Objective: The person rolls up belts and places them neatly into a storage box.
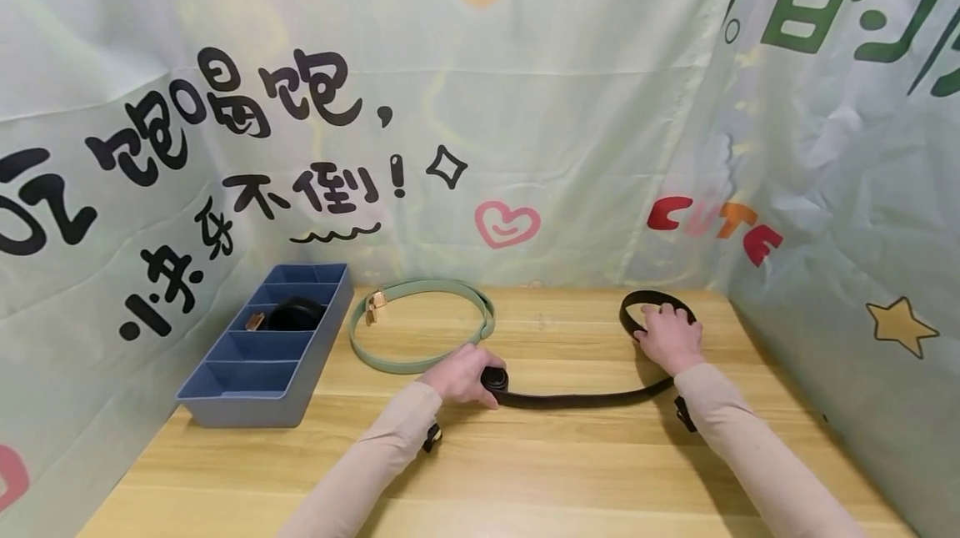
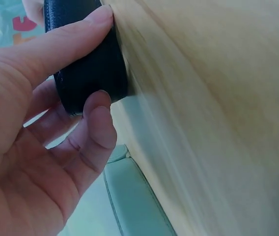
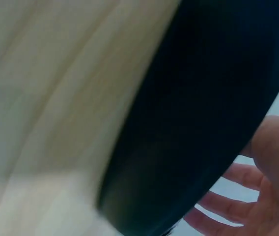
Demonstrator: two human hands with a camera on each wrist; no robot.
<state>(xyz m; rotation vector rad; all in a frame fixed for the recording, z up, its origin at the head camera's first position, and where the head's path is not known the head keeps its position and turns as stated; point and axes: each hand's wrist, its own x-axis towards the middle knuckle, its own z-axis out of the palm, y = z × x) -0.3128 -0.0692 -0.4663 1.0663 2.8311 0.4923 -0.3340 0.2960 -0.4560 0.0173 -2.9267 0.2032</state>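
Both forearms, in beige sleeves (image 1: 367,463), reach forward from the near side of the pale wood-grain table (image 1: 570,471), the left one slanting inward toward the right and the right one toward the left. The left hand (image 1: 461,375), near the middle of the table, pinches the tightly rolled end of a long black leather-like belt (image 1: 570,401); its thumb stretches across the roll's outer face, and bent fingers meet the roll from the other side. From there the strap runs in a shallow curve toward the table's right edge and turns back into a loose loop near the far right corner. The right hand (image 1: 670,338) lies palm down over that loop, fingers somewhat apart and touching the band; whether they grip it cannot be told, since the band hides part of them.

Beyond the left hand, a pale green belt (image 1: 487,321) with a gold-coloured buckle (image 1: 377,299) lies in a wide ring by the far edge. Beside it, along the table's left edge, a blue-grey tray (image 1: 243,411) holds a coiled black belt (image 1: 296,315) in its middle compartment. Behind the far edge hangs a pale printed cloth (image 1: 585,146).
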